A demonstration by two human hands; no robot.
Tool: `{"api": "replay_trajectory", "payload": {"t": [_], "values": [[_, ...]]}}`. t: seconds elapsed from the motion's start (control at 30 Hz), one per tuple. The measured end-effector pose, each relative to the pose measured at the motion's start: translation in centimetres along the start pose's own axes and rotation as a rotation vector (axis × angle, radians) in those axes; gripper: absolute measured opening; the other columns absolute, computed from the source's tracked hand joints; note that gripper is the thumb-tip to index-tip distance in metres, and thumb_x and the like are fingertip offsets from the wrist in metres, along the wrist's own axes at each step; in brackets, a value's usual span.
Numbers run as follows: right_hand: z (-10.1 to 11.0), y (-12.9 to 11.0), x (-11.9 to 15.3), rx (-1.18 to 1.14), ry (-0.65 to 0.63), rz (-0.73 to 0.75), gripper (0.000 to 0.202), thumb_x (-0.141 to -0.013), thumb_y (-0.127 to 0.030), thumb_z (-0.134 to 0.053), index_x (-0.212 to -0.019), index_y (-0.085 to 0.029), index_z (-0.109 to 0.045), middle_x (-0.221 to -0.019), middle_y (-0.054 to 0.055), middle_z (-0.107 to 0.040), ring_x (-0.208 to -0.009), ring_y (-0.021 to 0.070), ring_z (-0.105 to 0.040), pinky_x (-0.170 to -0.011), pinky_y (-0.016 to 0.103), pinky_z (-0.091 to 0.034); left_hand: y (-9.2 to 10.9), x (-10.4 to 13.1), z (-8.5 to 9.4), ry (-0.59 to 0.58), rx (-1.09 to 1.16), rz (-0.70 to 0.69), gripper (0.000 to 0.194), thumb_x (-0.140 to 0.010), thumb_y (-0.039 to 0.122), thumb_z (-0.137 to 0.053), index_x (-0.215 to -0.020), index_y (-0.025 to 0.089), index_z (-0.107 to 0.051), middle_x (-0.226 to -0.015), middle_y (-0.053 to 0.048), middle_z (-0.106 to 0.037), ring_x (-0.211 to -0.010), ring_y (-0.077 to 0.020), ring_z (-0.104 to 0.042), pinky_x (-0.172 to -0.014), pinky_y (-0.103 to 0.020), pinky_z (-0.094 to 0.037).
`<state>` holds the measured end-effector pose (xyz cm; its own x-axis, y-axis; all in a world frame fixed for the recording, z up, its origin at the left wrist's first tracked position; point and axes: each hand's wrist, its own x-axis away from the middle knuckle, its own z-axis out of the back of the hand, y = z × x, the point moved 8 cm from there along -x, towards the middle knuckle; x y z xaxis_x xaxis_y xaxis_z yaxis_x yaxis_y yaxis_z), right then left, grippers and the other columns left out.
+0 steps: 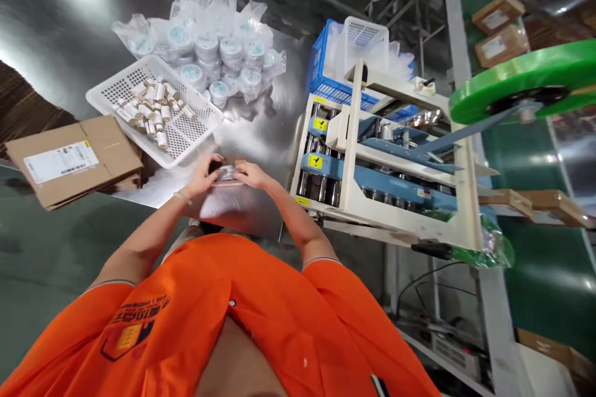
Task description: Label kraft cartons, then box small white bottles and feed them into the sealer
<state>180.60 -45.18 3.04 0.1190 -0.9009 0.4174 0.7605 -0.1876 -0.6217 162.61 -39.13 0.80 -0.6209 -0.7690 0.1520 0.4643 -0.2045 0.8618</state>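
Near the front edge of the metal table, a small cardboard box [228, 183] holds something greyish and clear in its middle. My left hand [203, 176] grips the box's left end, fingers curled round it. At the other end, my right hand [254, 175] has its fingers bent over the box's right side. Just behind my left hand stands a white perforated basket [186, 136] with several small labelled bottles [161, 113] lying in it. Several round tubs wrapped in clear plastic [218, 53] are piled beyond the basket.
Flattened cardboard boxes [109, 152] lie at the table's left edge. Right of the table is a roller machine [372, 173] with a green tape reel [526, 84]. Behind it sits a blue crate [319, 62] with a white basket inside. A green conveyor [540, 279] carrying boxes runs at the far right.
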Motion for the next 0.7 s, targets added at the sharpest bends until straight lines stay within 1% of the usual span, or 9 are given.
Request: {"api": "replay_trajectory", "payload": {"t": [0.07, 0.1, 0.23, 0.33, 0.37, 0.47, 0.57, 0.63, 0.7], "values": [[-0.7, 0.0, 1.1, 0.091, -0.087, 0.1, 0.013, -0.104, -0.016, -0.08, -0.112, -0.017, -0.089, -0.128, 0.011, -0.081, -0.123, 0.026, -0.074, -0.119, 0.036, -0.057, -2.6, 0.4, 1.8, 0.061, 0.185, 0.101, 0.065, -0.099, 0.046, -0.073, -0.155, 0.015, -0.064, -0.172, -0.026, -0.06, -0.164, -0.041, -0.051, -0.135, -0.064, -0.047], [-1.0, 0.1, 1.5, 0.125, -0.101, 0.12, 0.013, -0.104, -0.014, -0.079, -0.111, -0.018, -0.09, -0.13, 0.012, -0.08, -0.124, 0.0266, -0.074, -0.12, 0.037, -0.057, -3.4, 0.4, 1.9, 0.045, 0.234, 0.135, 0.069, -0.095, 0.048, -0.077, -0.155, 0.016, -0.064, -0.17, -0.026, -0.061, -0.162, -0.0408, -0.054, -0.131, -0.063, -0.052], [-1.9, 0.0, 1.5, 0.221, -0.071, 0.071, 0.025, -0.113, -0.013, -0.066, -0.109, -0.019, -0.09, -0.126, 0.012, -0.081, -0.121, 0.0267, -0.074, -0.117, 0.036, -0.058, -3.9, -0.9, -0.7, -0.054, 0.316, 0.178, 0.075, -0.086, 0.057, -0.09, -0.144, 0.016, -0.07, -0.14, -0.022, -0.079, -0.135, -0.0368, -0.073, -0.119, -0.058, -0.062], [-0.9, 0.1, 0.5, 0.298, 0.092, -0.107, 0.026, -0.117, -0.02, -0.069, -0.138, -0.017, -0.085, -0.142, 0.019, -0.078, -0.132, 0.0323, -0.075, -0.119, 0.041, -0.059, -3.9, -2.2, -1.8, -0.057, 0.34, 0.227, 0.08, -0.085, 0.067, -0.093, -0.141, 0.014, -0.072, -0.116, -0.015, -0.082, -0.118, -0.0322, -0.075, -0.111, -0.054, -0.066], [-0.3, 0.2, 0.3, 0.324, 0.161, -0.147, 0.037, -0.116, -0.022, -0.074, -0.151, -0.016, -0.08, -0.153, 0.023, -0.074, -0.141, 0.0364, -0.071, -0.123, 0.045, -0.057, -4.0, -2.5, -1.7, -0.076, 0.346, 0.244, 0.08, -0.087, 0.068, -0.092, -0.141, 0.013, -0.074, -0.11, -0.012, -0.082, -0.114, -0.0312, -0.075, -0.109, -0.052, -0.067], [0.2, 0.2, -0.2, 0.381, 0.248, -0.096, 0.068, -0.109, -0.022, -0.085, -0.173, -0.016, -0.064, -0.179, 0.028, -0.056, -0.171, 0.0443, -0.05, -0.138, 0.057, -0.046, -3.9, -2.6, 0.3, -0.077, 0.258, 0.231, 0.072, -0.101, 0.069, -0.076, -0.143, 0.011, -0.078, -0.112, -0.015, -0.085, -0.117, -0.0332, -0.079, -0.109, -0.053, -0.068], [-1.6, 1.2, -0.1, 0.391, 0.185, 0.03, 0.056, -0.114, -0.023, -0.076, -0.169, -0.015, -0.069, -0.18, 0.024, -0.06, -0.179, 0.0422, -0.042, -0.145, 0.06, -0.039, -1.9, -1.8, 2.1, -0.002, 0.035, 0.119, 0.073, -0.109, 0.064, -0.067, -0.158, 0.01, -0.074, -0.153, -0.024, -0.08, -0.157, -0.0421, -0.066, -0.135, -0.063, -0.052], [-2.8, 2.5, 0.3, 0.374, 0.183, 0.058, 0.052, -0.118, -0.025, -0.068, -0.169, -0.017, -0.07, -0.183, 0.022, -0.059, -0.179, 0.0423, -0.042, -0.145, 0.063, -0.039, 0.0, -0.8, 1.2, -0.023, -0.216, 0.054, 0.086, -0.109, 0.066, -0.071, -0.168, 0.005, -0.066, -0.176, -0.031, -0.062, -0.177, -0.0501, -0.043, -0.147, -0.072, -0.028], [-3.5, 4.3, 1.0, 0.344, 0.224, 0.058, 0.057, -0.118, -0.029, -0.068, -0.174, -0.02, -0.066, -0.188, 0.02, -0.053, -0.181, 0.0437, -0.04, -0.143, 0.065, -0.039, 1.3, 0.2, -0.7, -0.073, -0.508, 0.031, 0.099, -0.109, 0.067, -0.074, -0.174, -0.005, -0.056, -0.182, -0.042, -0.048, -0.181, -0.0587, -0.029, -0.146, -0.08, -0.018]]}}
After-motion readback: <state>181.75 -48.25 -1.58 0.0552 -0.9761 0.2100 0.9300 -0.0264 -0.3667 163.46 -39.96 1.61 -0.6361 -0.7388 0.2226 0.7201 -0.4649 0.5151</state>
